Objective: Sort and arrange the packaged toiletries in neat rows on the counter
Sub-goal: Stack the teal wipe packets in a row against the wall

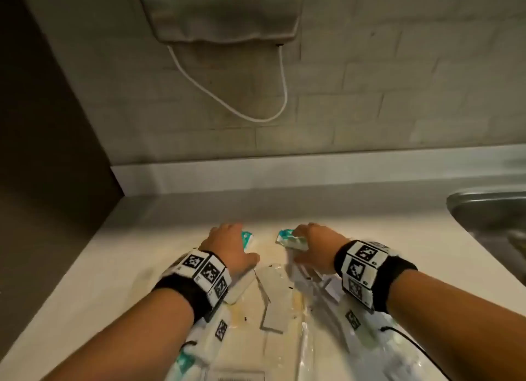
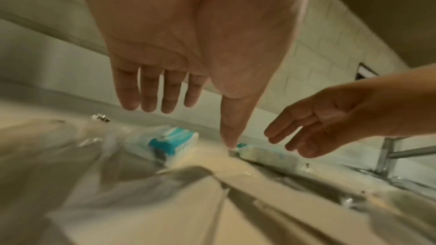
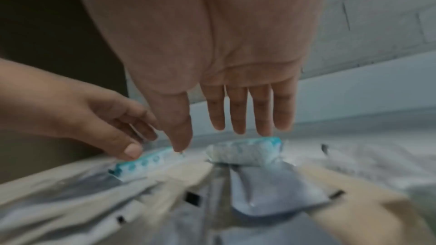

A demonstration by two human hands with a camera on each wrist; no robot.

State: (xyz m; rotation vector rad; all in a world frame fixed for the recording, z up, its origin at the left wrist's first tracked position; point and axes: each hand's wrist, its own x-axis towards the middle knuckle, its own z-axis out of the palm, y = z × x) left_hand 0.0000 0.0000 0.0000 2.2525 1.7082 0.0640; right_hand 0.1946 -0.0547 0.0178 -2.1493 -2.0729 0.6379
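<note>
Several packaged toiletries in clear and white wrappers lie in a loose pile [image 1: 273, 298] on the pale counter [image 1: 170, 215]. At the pile's far end lie two teal-and-white packets. My left hand [image 1: 232, 245] hangs just over the left packet [image 1: 247, 236], fingers straight, thumb pointing down at it [image 3: 146, 161]. My right hand [image 1: 310, 242] hovers over the right packet [image 1: 289, 238], and its straight fingertips [image 3: 264, 129] almost touch the packet [image 3: 247, 150]. Neither hand holds anything. Motion blur hides whether either hand touches its packet.
A steel sink [image 1: 489, 210] is set into the counter at the right, with a tap [image 2: 387, 155] beside it. A metal wall unit [image 1: 222, 10] with a white cable [image 1: 236, 107] hangs on the tiled wall behind. A dark panel closes the left side.
</note>
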